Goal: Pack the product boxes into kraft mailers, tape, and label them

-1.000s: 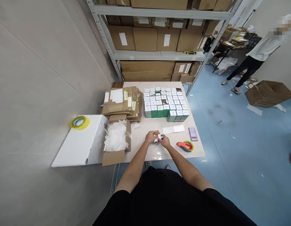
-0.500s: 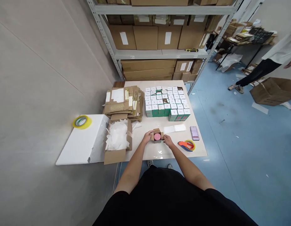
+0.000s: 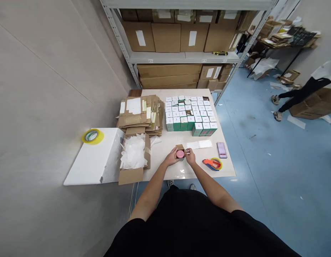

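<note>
1. Small open-topped brown cardboard box (image 3: 181,159) sits between the person's hands, near-edge side of the pale, flat-topped table (image 3: 158,169). From here I can't tell if its base touches the tabletop.
2. Orientation: mouth faces up, tipped if at all by too little to read. Brown cardboard flap (image 3: 179,146) stands up along the far edge, away from the person.
3. Pink, round, flat-topped item (image 3: 180,154) is inside, round face up through the mouth.
4. Long axis: can't confirm. Side walls mostly hidden by hands and foreshortened; depth not readable.
5. Left hand (image 3: 171,157): closed around the box's left side, fingers reaching up by the rim. Gripping the box.
6. Right hand (image 3: 191,156): fingers curled at the box's right edge. Too small to tell whether they pinch anything.
7. Blank-looking white paper strip (image 3: 199,144) lies flat just beyond the right hand, running left-right.
8. Block of white-topped, green-sided cartons (image 3: 183,124) stands farther back, mostly upright, tops up.
9. Orange-and-red handheld tool (image 3: 211,164) lies right of the right hand, apart from it.
</note>
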Available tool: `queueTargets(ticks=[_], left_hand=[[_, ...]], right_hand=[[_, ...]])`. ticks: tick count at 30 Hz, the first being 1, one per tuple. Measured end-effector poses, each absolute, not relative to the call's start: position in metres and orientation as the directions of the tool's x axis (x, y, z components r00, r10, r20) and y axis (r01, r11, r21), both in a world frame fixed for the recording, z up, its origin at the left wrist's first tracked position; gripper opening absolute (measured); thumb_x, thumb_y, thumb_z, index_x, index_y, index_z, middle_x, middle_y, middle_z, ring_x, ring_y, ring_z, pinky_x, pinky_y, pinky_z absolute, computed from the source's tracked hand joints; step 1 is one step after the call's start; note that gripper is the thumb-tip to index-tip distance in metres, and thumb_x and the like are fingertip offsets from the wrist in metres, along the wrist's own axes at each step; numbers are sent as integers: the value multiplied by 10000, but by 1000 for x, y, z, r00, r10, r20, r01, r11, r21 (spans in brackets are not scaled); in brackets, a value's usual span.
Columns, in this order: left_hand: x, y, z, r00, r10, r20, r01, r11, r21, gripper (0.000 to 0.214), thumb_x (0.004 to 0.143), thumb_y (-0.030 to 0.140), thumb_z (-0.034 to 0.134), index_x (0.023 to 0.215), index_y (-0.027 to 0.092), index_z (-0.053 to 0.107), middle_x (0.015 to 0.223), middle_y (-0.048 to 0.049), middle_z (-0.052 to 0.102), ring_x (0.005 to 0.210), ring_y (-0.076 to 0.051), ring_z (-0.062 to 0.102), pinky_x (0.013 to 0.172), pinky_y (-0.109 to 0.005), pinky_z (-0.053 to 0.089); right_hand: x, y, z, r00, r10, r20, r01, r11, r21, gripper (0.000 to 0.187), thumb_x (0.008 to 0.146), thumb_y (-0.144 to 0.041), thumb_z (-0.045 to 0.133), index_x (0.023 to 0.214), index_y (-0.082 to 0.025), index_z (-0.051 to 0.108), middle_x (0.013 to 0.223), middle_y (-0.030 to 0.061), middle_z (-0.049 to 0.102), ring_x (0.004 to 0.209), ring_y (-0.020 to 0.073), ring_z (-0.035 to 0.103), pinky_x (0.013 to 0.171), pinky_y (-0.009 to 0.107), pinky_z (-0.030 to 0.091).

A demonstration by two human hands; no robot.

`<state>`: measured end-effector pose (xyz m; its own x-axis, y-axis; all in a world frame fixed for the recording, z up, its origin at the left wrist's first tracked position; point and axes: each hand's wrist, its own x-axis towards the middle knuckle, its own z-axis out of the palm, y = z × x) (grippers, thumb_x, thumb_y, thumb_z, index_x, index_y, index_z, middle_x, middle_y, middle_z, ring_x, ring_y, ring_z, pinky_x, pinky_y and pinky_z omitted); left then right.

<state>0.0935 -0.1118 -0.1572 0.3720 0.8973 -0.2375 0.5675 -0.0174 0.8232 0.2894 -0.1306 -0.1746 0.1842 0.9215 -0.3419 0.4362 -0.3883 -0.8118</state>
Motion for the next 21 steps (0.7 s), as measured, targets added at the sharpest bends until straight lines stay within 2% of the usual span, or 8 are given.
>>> queueTargets(ticks=[2, 5, 8, 12, 16, 21], left_hand=[[90, -113, -155, 393, 889, -235, 587, -45, 809, 997, 685, 193, 834, 1595, 230, 430, 1676, -120, 382, 1525, -337, 400, 1231, -450, 399], [91, -114, -152, 347, 905, -245, 615, -22, 788, 939, 707, 212, 843, 1566, 263, 468, 1607, -113, 480, 1452, -337, 494, 1180, -459, 448], [95, -113, -147, 311, 909, -277, 648, 11, 762, 886, 706, 237, 860, 1522, 292, 521, 1543, -88, 555, 1389, -324, 553, 1159, -435, 461], [100, -113, -140, 276, 918, -286, 676, 26, 736, 854, 688, 232, 875, 1482, 296, 568, 1502, -79, 596, 1342, -320, 593, 1139, -420, 473], [100, -115, -135, 298, 918, -260, 676, -11, 737, 831, 676, 187, 870, 1456, 286, 600, 1486, -85, 613, 1330, -319, 606, 1106, -401, 494], [100, -115, -135, 278, 916, -289, 701, 13, 713, 830, 702, 231, 864, 1480, 276, 578, 1505, -95, 596, 1329, -329, 606, 1098, -418, 498]], right_hand=[[288, -131, -167, 141, 951, -276, 539, -308, -784, 259, 873, -217, 469, 1075, -243, 628, 1104, 32, 702, 921, 183, 689, 881, 308, 523], [283, -131, -153, 94, 956, -279, 684, -266, -680, 221, 901, -295, 569, 1080, -239, 684, 1162, 66, 664, 954, 210, 674, 866, 320, 507], [276, -130, -142, 81, 947, -312, 784, -254, -566, 374, 830, -384, 730, 1173, -241, 693, 1284, 111, 612, 1037, 264, 660, 843, 344, 504], [265, -123, -132, 80, 949, -304, 856, -222, -467, 506, 763, -402, 815, 1218, -220, 689, 1505, 172, 477, 1232, 349, 581, 916, 403, 504], [257, -112, -130, 68, 932, -357, 873, -229, -431, 573, 707, -415, 855, 1201, -175, 696, 1606, 218, 366, 1291, 401, 539, 946, 451, 513], [254, -107, -130, 27, 936, -352, 865, -198, -460, 583, 656, -351, 857, 1177, -157, 679, 1618, 217, 383, 1353, 397, 491, 969, 429, 514]])
